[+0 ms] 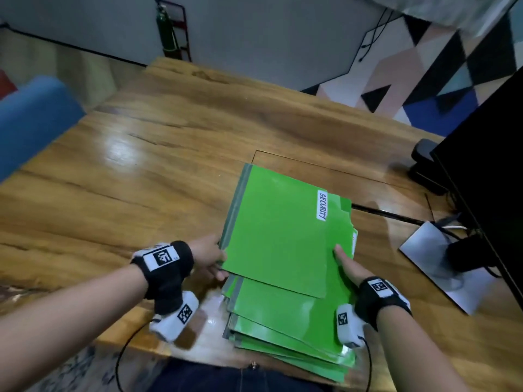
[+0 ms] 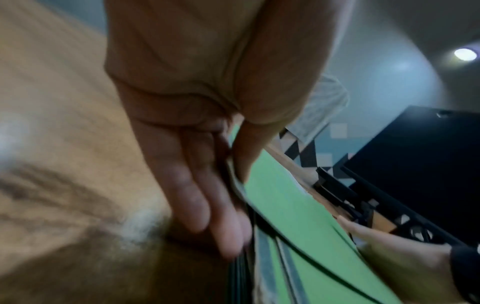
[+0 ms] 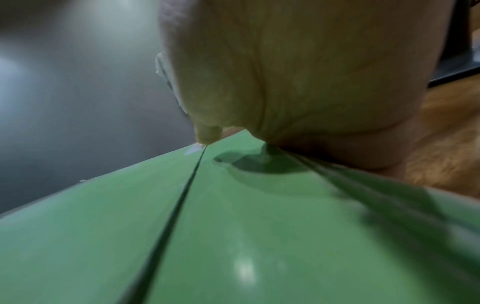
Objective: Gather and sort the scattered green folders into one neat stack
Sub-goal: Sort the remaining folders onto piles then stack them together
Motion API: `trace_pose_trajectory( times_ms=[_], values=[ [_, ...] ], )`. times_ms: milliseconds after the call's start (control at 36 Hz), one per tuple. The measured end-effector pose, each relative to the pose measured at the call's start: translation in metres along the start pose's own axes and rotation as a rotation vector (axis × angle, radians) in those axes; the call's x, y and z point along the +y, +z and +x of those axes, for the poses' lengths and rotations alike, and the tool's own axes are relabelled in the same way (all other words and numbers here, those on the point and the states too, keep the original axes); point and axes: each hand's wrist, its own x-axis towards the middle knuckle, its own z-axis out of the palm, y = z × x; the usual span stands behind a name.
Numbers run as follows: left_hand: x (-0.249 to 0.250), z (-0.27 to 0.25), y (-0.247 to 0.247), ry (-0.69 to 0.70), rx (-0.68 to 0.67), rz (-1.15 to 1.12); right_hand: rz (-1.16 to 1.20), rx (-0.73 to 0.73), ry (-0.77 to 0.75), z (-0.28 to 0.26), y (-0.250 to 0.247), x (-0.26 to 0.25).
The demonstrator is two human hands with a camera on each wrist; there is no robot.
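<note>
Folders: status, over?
Left hand grips top folder at its spine; right hand holds its tab edge. Stack below, fanned unevenly. Nothing in the way.

The stack of folders [image 1: 285, 321] lies at the table's [image 1: 158, 154] near edge, right of its middle. The top folder [image 1: 278, 236] sits on it, shifted toward the far edge. The left hand [image 1: 208, 258] is at its left side, the right hand [image 1: 349, 267] at its right. A monitor [image 1: 486, 154] stands along the right edge, its base [image 1: 441, 267] just right of the stack; behind that sits what may be a stapler [image 1: 424, 165].
</note>
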Motion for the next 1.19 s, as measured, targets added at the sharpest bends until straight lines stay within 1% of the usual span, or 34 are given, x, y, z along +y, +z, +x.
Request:
trace_pose_trajectory(
  times_ms=[56, 111, 139, 194, 278, 333, 417, 500, 583, 667, 694, 750, 806, 889, 944, 1056, 1111, 1194],
  values=[
    [0.003, -0.003, 0.003, -0.009, 0.001, 0.167, 0.008, 0.001, -0.004, -0.002, 0.002, 0.000],
    [0.010, 0.003, 0.004, 0.022, 0.087, 0.300, 0.005, 0.004, -0.009, -0.002, 0.002, 0.000],
    [0.013, 0.008, 0.004, 0.039, 0.149, 0.313, -0.001, 0.003, -0.009, -0.002, 0.002, 0.000],
    [0.021, 0.020, 0.005, 0.062, 0.263, 0.246, -0.011, 0.010, -0.004, -0.003, 0.003, -0.001],
    [0.035, 0.033, 0.010, 0.124, 0.383, 0.120, -0.011, 0.016, -0.003, -0.001, 0.003, -0.001],
    [0.042, 0.037, 0.014, 0.169, 0.434, 0.132, -0.002, 0.010, -0.007, 0.000, 0.003, 0.000],
    [0.046, 0.037, 0.023, 0.196, 0.392, 0.221, 0.043, -0.002, -0.024, -0.003, 0.001, 0.000],
    [0.040, 0.032, 0.030, 0.189, 0.355, 0.335, 0.102, -0.011, -0.056, -0.003, -0.001, -0.001],
    [0.027, 0.026, 0.038, 0.155, 0.307, 0.415, 0.139, -0.008, -0.070, 0.001, -0.002, 0.000],
    [0.019, 0.021, 0.045, 0.093, 0.230, 0.532, 0.143, -0.021, -0.062, 0.006, -0.002, 0.001],
    [0.019, 0.020, 0.046, 0.073, 0.200, 0.535, 0.142, -0.022, -0.059, 0.008, -0.001, 0.001],
    [0.022, 0.023, 0.048, 0.043, 0.131, 0.465, 0.176, 0.013, -0.053, 0.013, 0.003, 0.002],
    [0.028, 0.028, 0.050, 0.021, 0.048, 0.331, 0.213, 0.118, -0.055, 0.018, 0.006, 0.005],
    [0.038, 0.034, 0.056, 0.006, -0.011, 0.185, 0.290, 0.215, -0.045, 0.013, 0.013, 0.006],
    [0.042, 0.036, 0.058, 0.000, -0.006, 0.102, 0.340, 0.276, -0.051, 0.011, 0.018, 0.008],
    [0.038, 0.040, 0.049, 0.028, 0.021, -0.057, 0.288, 0.462, -0.138, 0.004, 0.024, 0.006],
    [0.031, 0.051, 0.042, 0.040, 0.030, -0.142, 0.261, 0.510, -0.198, 0.000, 0.028, 0.000],
    [0.029, 0.043, 0.035, 0.080, 0.039, -0.308, 0.242, 0.555, -0.310, -0.007, 0.027, -0.013]
  ],
)
